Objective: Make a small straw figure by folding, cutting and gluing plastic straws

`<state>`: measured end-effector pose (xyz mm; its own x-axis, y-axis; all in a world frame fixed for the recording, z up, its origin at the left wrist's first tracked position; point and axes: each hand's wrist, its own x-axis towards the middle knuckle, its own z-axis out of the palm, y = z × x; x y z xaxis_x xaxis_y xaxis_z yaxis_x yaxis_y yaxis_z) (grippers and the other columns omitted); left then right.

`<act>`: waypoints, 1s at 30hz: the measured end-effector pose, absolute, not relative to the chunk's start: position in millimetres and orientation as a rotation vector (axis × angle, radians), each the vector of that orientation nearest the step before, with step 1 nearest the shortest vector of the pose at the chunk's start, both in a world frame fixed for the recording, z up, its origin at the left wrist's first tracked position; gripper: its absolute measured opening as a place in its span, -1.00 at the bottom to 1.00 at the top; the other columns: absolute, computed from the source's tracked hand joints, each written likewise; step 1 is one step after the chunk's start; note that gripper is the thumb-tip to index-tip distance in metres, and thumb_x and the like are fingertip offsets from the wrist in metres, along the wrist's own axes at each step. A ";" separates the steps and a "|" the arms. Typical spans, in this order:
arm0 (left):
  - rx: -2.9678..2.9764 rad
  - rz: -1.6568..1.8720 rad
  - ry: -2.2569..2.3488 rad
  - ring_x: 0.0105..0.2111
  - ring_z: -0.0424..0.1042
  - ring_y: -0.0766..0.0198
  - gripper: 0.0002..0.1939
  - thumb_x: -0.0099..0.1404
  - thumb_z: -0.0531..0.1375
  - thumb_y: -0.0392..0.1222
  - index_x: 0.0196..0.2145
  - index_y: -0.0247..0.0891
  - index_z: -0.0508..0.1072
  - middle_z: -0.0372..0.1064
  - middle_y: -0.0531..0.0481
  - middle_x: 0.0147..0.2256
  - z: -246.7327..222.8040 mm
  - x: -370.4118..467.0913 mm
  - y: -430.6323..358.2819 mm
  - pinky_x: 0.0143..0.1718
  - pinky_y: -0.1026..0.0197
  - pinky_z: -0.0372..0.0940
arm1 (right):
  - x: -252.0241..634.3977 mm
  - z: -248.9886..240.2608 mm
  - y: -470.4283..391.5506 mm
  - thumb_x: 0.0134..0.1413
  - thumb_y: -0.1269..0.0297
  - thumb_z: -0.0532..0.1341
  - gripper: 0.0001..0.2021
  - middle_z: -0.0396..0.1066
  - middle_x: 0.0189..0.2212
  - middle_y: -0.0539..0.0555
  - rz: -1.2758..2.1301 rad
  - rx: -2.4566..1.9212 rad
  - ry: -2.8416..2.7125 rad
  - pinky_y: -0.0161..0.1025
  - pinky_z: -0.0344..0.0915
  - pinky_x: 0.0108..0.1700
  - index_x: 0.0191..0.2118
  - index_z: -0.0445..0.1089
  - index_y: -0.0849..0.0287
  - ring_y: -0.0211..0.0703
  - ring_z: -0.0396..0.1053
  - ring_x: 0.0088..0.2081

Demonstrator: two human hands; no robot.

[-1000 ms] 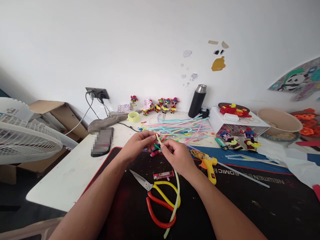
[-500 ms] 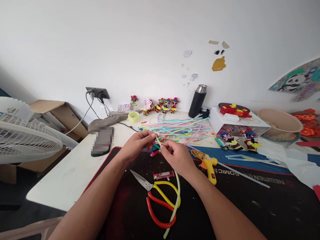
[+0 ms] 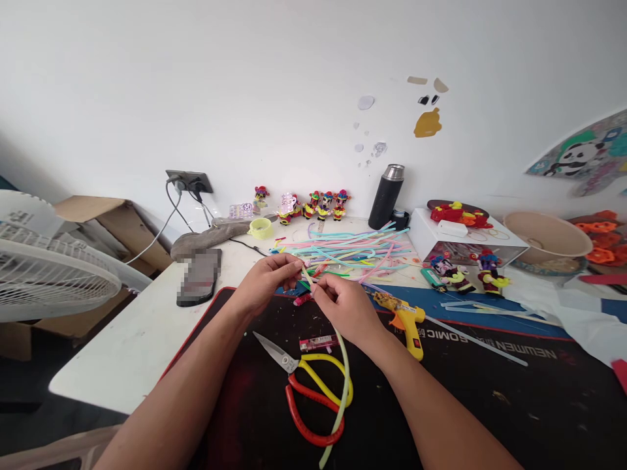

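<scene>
My left hand (image 3: 273, 279) pinches the upper end of a pale yellow-green pipe cleaner (image 3: 346, 372) between thumb and fingers. Just beside it, my right hand (image 3: 347, 308) is closed on the same stem a little lower down. The long free part hangs out below my right hand and drapes over the scissors' handles. Those scissors (image 3: 294, 369), with one red and one yellow handle, lie on the black mat under my wrists. A pink lighter (image 3: 318, 343) lies just above them. My fingers hide part of the held stem.
Behind my hands lies a heap of pastel pipe cleaners (image 3: 343, 247). A yellow glue gun (image 3: 409, 323) rests right of my right hand. Farther back are a black thermos (image 3: 386, 199), small figures (image 3: 326, 205) and a white box (image 3: 465, 245). A phone (image 3: 198, 277) and a fan (image 3: 53, 261) are at left.
Both hands keep their hold on the pipe cleaner and have hardly moved. The whole view has shifted very slightly.
</scene>
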<state>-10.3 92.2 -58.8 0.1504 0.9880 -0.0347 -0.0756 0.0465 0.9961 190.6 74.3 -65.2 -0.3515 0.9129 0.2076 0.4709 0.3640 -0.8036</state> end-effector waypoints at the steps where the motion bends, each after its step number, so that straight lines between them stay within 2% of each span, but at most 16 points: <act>1: 1.203 1.116 1.069 -0.51 0.26 0.36 -0.67 0.19 0.42 0.07 -0.38 -0.28 0.56 0.38 0.04 -0.47 -58.6 -10.2 92.2 -0.46 0.29 0.18 | 190.5 -65.1 74.0 0.35 0.14 0.16 -0.74 0.39 -0.53 -0.05 0.866 -1.195 -1.967 -0.28 0.08 -0.44 -0.34 0.44 0.12 -0.22 0.24 -0.51; 8: 1.261 1.088 1.100 -0.50 0.26 0.34 -0.68 0.18 0.42 0.08 -0.37 -0.26 0.58 0.39 0.04 -0.48 -59.0 -4.6 90.0 -0.43 0.28 0.20 | 188.9 -68.9 73.8 0.36 0.03 0.19 -0.72 0.47 -0.49 -0.02 0.953 -1.154 -1.890 -0.29 0.15 -0.43 -0.22 0.50 0.11 -0.20 0.33 -0.48; 19: 1.317 1.042 1.140 -0.47 0.30 0.31 -0.66 0.17 0.42 0.11 -0.38 -0.25 0.58 0.44 0.01 -0.45 -56.7 -3.2 89.1 -0.42 0.25 0.22 | 189.3 -69.7 76.2 0.34 0.11 0.18 -0.73 0.38 -0.56 -0.04 0.881 -1.190 -1.810 -0.29 0.09 -0.48 -0.36 0.44 0.11 -0.20 0.25 -0.52; 30: 1.296 1.047 1.121 -0.47 0.32 0.30 -0.66 0.16 0.43 0.11 -0.38 -0.25 0.60 0.44 0.00 -0.45 -57.1 -3.5 88.9 -0.41 0.25 0.24 | 189.5 -68.8 75.4 0.33 0.13 0.17 -0.74 0.38 -0.58 -0.04 0.818 -1.190 -1.824 -0.27 0.07 -0.49 -0.38 0.42 0.10 -0.19 0.25 -0.54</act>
<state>-3.5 88.9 -57.1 0.1697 0.9851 -0.0268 0.0403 0.0202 0.9990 189.5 75.4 -68.8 -0.2442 0.9320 0.2678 0.4200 0.3505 -0.8371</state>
